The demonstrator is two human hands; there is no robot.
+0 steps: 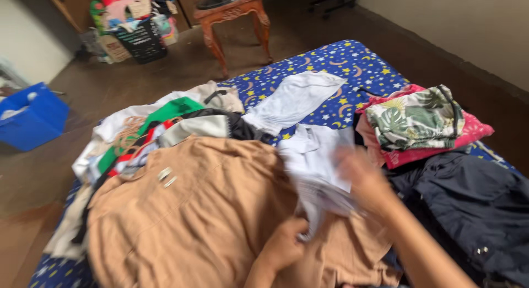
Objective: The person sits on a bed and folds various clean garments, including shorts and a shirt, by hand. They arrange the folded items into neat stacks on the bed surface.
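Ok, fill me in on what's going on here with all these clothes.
A person kneels over a mattress heaped with clothes. Both hands grip a white garment: the left hand low on it, the right hand, blurred, at its upper edge. It lies over a tan shirt. A folded leaf-print piece sits on pink fabric to the right, above a dark navy garment.

No packages, labels, signs or screens visible.

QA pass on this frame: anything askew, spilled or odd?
Nothing damaged or spilled. The unsorted clothes heap sprawls loose beside the folded stack. Left hand and right hand, motion-blurred, grip a white garment over the tan shirt.
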